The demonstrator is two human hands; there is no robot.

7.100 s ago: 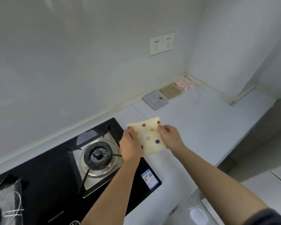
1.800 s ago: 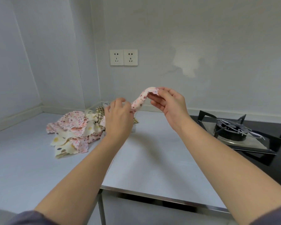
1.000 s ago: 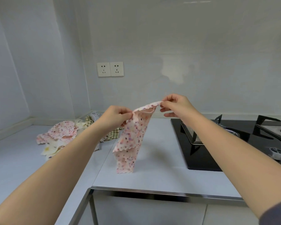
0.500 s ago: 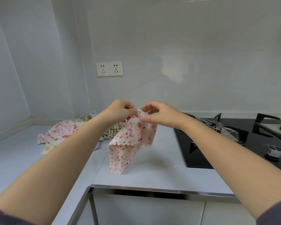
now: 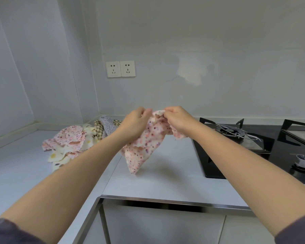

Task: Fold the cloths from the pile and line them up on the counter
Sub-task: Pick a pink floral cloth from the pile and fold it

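A pink floral cloth [image 5: 146, 145] hangs in the air above the white counter [image 5: 165, 176], its lowest corner almost at the surface. My left hand [image 5: 136, 122] and my right hand [image 5: 176, 118] pinch its top edge close together, fingertips nearly meeting. The cloth is bunched and droops in loose folds below both hands. The pile of unfolded cloths [image 5: 74, 143] lies crumpled in the counter's far left corner, with floral, dotted and checked pieces mixed together.
A black gas hob [image 5: 253, 148] with burner grates fills the counter to the right, a knob [image 5: 302, 161] near its front. A double wall socket [image 5: 120, 69] sits above the pile. The counter's steel front edge [image 5: 165, 201] runs below my arms.
Earlier I took the floral cloth from the pile and stretched its top edge wide. Since then my hands have drawn together, and the cloth has gone from spread to bunched.
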